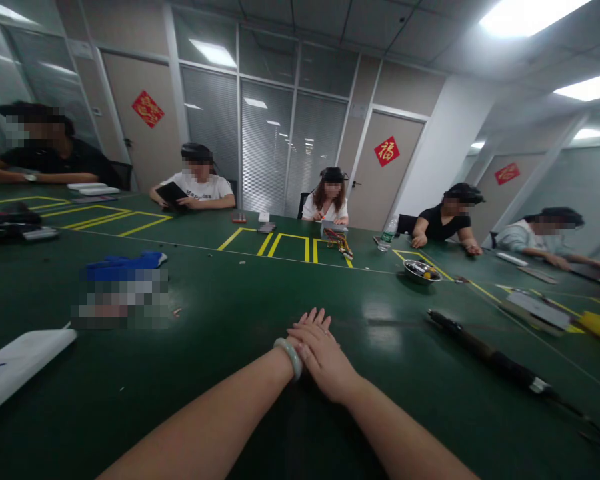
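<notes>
My right hand [325, 357] lies across the back of my left hand [311, 327] on the green table [220, 347]. The fingers of both are stretched out and point away from me, with no object in either. Much of my left hand is covered by the right one. A pale green bangle [289, 359] circles my left wrist. Nearest on the right is a long black tool [485, 353] with a cable, some way from my hands.
A blue glove [123, 265] and a white box [20, 367] lie left. Ahead right stand a metal bowl [422, 272] with small items and a plastic bottle [387, 235]. Several people sit along the far side. Yellow tape outlines mark the tabletop.
</notes>
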